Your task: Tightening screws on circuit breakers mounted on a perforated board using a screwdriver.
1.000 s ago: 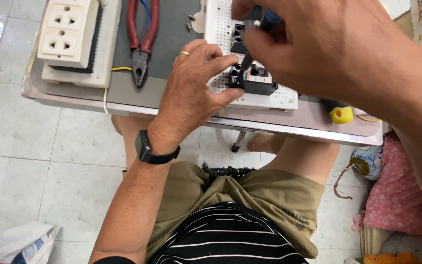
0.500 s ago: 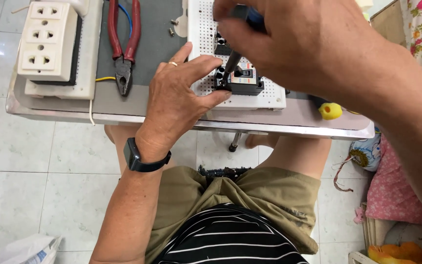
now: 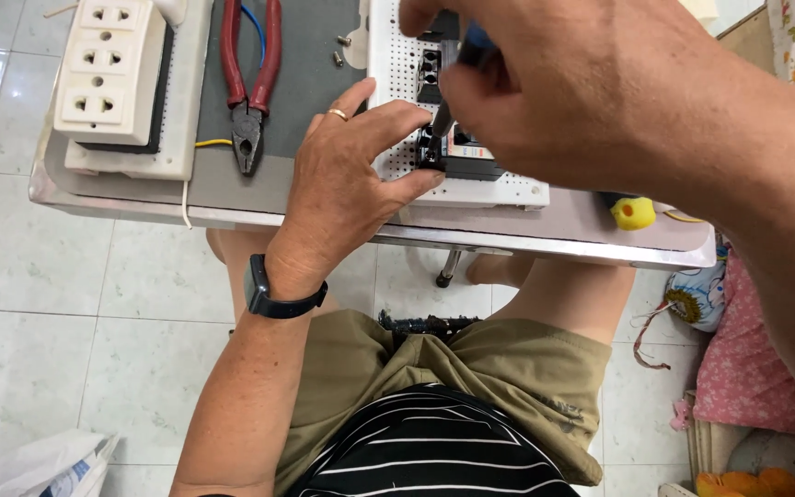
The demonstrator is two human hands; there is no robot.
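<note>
head: r hand [image 3: 581, 92] w/ screwdriver [image 3: 457, 78] on black breaker [image 3: 457, 152], l hand [image 3: 351, 175] steadies.

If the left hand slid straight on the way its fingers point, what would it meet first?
The left hand points up-right across the white perforated board. Its fingertips already touch the black block there, so that block comes first, with the screwdriver just above it; depth is hard to judge.

We have one view, worn on the head: we look steeply down, close over both hands, onto the counter [image 3: 232, 198] edge, lap and tiled floor [image 3: 39, 304].
</note>
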